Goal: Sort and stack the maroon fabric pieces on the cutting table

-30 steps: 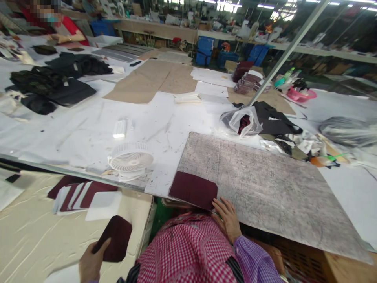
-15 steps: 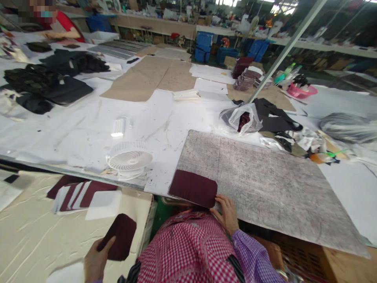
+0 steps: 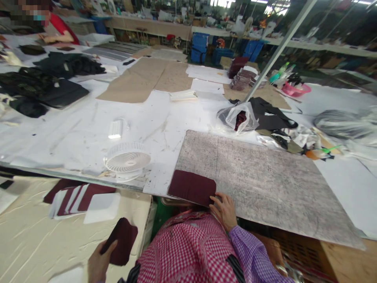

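My left hand (image 3: 100, 257) is closed around a dark maroon fabric piece (image 3: 123, 241) with rounded corners, held over the cream surface at lower left. A larger maroon fabric panel (image 3: 191, 186) lies flat at the near left corner of the mottled grey board (image 3: 265, 181). At that panel's right-hand corner are the fingers of my right hand (image 3: 225, 210), bent over its edge with the thumb lower down; they appear to pinch it. Left of me, maroon pieces (image 3: 94, 194) and white card templates (image 3: 101, 206) lie fanned out on the cream surface (image 3: 26, 236).
A white fan (image 3: 128, 161) stands near the table's front edge. Beyond the board sit a plastic bag (image 3: 238, 120) with maroon cloth and dark scraps (image 3: 273, 118). A slanted metal pole (image 3: 279, 51) rises at right. A person in red (image 3: 60, 29) is at the far left.
The whole view has shifted slightly. My right fingers have moved a little farther onto the panel's corner. My left hand still holds its maroon piece, now tilted slightly differently.
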The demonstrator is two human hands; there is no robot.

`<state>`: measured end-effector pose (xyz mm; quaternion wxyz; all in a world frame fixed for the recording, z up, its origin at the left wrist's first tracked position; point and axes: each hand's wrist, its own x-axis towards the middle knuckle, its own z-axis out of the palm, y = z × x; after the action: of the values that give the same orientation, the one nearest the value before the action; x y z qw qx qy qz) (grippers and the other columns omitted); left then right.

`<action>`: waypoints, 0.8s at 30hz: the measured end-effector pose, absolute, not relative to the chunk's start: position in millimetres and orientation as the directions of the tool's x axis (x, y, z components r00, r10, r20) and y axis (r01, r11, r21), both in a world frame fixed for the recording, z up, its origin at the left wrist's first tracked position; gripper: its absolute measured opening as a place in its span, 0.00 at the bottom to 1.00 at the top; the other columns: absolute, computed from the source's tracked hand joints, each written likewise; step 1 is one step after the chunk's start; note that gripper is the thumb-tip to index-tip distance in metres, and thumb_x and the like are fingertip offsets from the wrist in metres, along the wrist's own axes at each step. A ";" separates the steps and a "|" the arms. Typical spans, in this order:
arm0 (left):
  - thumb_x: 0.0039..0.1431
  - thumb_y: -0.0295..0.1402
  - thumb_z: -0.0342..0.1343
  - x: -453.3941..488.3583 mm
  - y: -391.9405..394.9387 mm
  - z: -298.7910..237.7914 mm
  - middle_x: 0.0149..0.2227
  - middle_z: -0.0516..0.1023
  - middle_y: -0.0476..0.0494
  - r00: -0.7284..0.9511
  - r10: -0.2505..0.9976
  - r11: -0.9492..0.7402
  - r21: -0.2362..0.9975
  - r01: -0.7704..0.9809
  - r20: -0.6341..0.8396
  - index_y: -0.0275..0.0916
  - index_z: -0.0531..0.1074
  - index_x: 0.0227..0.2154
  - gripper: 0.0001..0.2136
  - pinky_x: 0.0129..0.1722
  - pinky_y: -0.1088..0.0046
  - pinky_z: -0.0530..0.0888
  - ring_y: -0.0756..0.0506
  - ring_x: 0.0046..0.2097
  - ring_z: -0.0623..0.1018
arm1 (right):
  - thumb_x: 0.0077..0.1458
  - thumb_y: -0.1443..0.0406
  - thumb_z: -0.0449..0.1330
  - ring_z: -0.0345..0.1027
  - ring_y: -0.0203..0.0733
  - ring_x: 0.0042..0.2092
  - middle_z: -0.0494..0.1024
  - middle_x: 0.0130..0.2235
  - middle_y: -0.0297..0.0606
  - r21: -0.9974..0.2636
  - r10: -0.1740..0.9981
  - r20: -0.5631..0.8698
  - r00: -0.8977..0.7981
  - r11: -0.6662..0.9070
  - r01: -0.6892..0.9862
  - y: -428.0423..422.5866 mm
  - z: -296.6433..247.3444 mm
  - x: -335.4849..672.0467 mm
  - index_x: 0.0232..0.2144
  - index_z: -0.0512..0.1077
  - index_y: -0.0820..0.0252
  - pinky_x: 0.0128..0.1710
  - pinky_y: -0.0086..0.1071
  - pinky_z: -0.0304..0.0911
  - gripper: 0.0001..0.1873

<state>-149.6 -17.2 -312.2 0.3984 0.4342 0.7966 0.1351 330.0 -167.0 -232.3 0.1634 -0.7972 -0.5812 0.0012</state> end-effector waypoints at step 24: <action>0.43 0.47 0.58 -27.1 24.4 -149.4 0.30 0.78 0.47 0.393 0.851 0.067 0.814 0.577 -0.348 0.42 0.74 0.30 0.15 0.35 0.70 0.72 0.41 0.35 0.75 | 0.34 0.50 0.70 0.60 0.51 0.57 0.66 0.57 0.47 -0.801 0.996 0.053 -0.066 0.082 0.592 -58.2 -129.5 248.0 0.57 0.60 0.59 0.56 0.44 0.56 0.49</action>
<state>-27.1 24.4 -149.4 0.4986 0.6692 0.5335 0.1372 248.0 -58.2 -129.5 0.3241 -0.6015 -0.6604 0.3117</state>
